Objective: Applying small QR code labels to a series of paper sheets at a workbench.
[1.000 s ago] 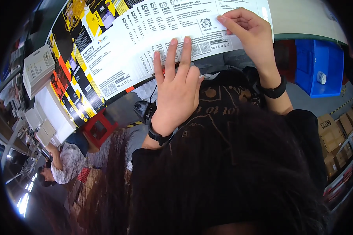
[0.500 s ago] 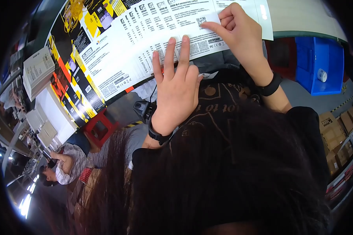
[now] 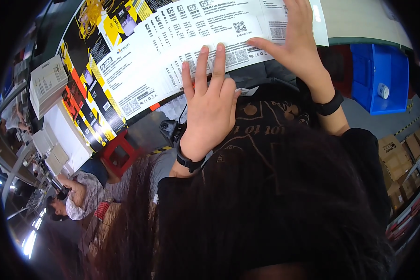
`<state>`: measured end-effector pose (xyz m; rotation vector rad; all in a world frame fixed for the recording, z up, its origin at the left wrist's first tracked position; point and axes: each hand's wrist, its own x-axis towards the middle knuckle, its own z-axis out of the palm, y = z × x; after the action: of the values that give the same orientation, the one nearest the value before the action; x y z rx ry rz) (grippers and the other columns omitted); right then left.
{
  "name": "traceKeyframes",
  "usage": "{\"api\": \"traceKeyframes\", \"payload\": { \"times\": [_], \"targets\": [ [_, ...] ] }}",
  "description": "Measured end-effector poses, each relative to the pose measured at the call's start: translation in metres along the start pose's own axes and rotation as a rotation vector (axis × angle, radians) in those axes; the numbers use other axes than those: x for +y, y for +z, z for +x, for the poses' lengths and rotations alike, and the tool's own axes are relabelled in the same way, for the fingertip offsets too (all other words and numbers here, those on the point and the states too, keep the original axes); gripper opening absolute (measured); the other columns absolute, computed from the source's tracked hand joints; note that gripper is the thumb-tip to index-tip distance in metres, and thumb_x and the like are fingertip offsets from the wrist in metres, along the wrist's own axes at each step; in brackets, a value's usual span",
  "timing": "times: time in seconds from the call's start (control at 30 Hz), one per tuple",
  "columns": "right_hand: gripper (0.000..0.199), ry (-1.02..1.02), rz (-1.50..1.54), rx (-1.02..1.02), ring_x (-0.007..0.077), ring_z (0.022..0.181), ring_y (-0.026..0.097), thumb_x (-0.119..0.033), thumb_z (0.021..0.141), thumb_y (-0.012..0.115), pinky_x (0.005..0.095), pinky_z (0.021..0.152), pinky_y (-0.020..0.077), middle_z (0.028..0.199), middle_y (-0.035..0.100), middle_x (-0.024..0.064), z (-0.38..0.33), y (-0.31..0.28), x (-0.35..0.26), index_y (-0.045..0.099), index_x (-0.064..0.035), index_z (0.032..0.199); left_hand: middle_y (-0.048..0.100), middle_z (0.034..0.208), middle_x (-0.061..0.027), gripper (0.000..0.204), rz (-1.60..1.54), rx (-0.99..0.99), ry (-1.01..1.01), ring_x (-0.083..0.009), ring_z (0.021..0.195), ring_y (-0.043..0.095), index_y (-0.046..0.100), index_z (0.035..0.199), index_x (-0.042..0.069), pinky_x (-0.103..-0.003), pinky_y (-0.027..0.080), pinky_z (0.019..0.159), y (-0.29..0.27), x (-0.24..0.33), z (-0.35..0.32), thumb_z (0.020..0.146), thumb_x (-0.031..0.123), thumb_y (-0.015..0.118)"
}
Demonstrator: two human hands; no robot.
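Note:
Overlapping white printed sheets [image 3: 149, 70] fan out across the table in front of me. My left hand [image 3: 209, 102] rests its outstretched fingertips on their near part, fingers apart. Over the right end of the sheets is my right hand [image 3: 297, 46], its thumb pointing left and its fingers stretched away from me. A gap shows between thumb and fingers, with nothing held there. Whether the right fingertips touch the paper I cannot tell, as they run up to the top edge of the picture. Both wrists wear black bands.
Under the sheets lies black-and-yellow printed material [image 3: 91, 102]. A stack of white cards [image 3: 48, 86] stands at left, yellow rubber bands [image 3: 92, 16] beyond. A blue bin [image 3: 373, 79] holding a white roll [image 3: 383, 90] stands right, near cardboard boxes [image 3: 392, 158]. A red stool [image 3: 119, 156] and another person [image 3: 81, 196] are at left.
My right hand has opened from a curled pinch and moved slightly to the right, its fingers now stretched out. The left hand has stayed in place on the sheets.

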<state>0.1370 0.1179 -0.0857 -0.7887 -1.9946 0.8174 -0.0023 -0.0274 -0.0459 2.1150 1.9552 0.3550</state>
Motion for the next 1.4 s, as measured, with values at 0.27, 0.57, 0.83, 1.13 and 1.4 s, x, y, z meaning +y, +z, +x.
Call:
{"api": "traceKeyframes", "payload": {
  "times": [0.27, 0.57, 0.83, 1.13, 1.4],
  "targets": [
    [0.061, 0.052, -0.472, -0.054, 0.0415, 0.127, 0.027, -0.021, 0.083, 0.057, 0.0489, 0.106, 0.0193, 0.135, 0.033, 0.0250, 0.005, 0.010, 0.000, 0.030, 0.0032, 0.133, 0.027, 0.143, -0.0211, 0.015, -0.021, 0.006, 0.007, -0.0392, 0.135, 0.018, 0.048, 0.075, 0.002, -0.054, 0.008, 0.107, 0.001, -0.002, 0.000, 0.079, 0.011, 0.059],
    [0.032, -0.365, -0.508, -0.356, 0.0115, 0.097, 0.057, -0.013, 0.087, 0.056, 0.0287, 0.087, 0.0446, 0.108, 0.063, 0.0082, 0.018, 0.002, -0.047, 0.056, -0.0065, 0.118, 0.022, 0.141, -0.0306, 0.014, -0.102, 0.071, 0.014, -0.0437, 0.134, 0.016, 0.047, 0.079, 0.000, -0.052, 0.012, 0.107, 0.005, -0.007, -0.004, 0.080, 0.009, 0.057],
    [0.053, -0.491, 0.068, 0.005, 0.0342, 0.117, 0.044, -0.009, 0.083, 0.055, 0.0436, 0.102, 0.0301, 0.126, 0.045, 0.0230, 0.001, -0.005, 0.010, 0.034, -0.0010, 0.131, 0.025, 0.139, -0.0318, 0.016, -0.080, 0.091, 0.045, -0.0445, 0.133, 0.019, 0.047, 0.078, 0.000, -0.052, 0.016, 0.106, -0.001, -0.003, -0.002, 0.079, 0.010, 0.059],
    [0.024, 0.349, 0.497, -0.545, 0.0164, 0.095, 0.058, -0.010, 0.083, 0.058, 0.0280, 0.085, 0.0437, 0.099, 0.063, 0.0082, 0.000, -0.030, -0.042, 0.061, -0.0022, 0.106, 0.038, 0.132, -0.0299, 0.012, -0.508, 0.343, -0.024, -0.0430, 0.126, 0.034, 0.047, 0.078, 0.001, -0.050, 0.023, 0.103, 0.000, -0.006, 0.001, 0.083, 0.010, 0.054],
    [0.009, 0.434, 0.544, -0.577, 0.0131, 0.084, 0.058, -0.007, 0.077, 0.066, 0.0241, 0.078, 0.0442, 0.085, 0.063, 0.0048, -0.001, -0.027, -0.044, 0.064, -0.0001, 0.084, 0.045, 0.127, -0.0282, 0.015, -0.708, 0.410, -0.180, -0.0410, 0.120, 0.041, 0.047, 0.076, 0.000, -0.045, 0.029, 0.101, -0.001, 0.000, 0.000, 0.088, 0.009, 0.049]
  ]
}}
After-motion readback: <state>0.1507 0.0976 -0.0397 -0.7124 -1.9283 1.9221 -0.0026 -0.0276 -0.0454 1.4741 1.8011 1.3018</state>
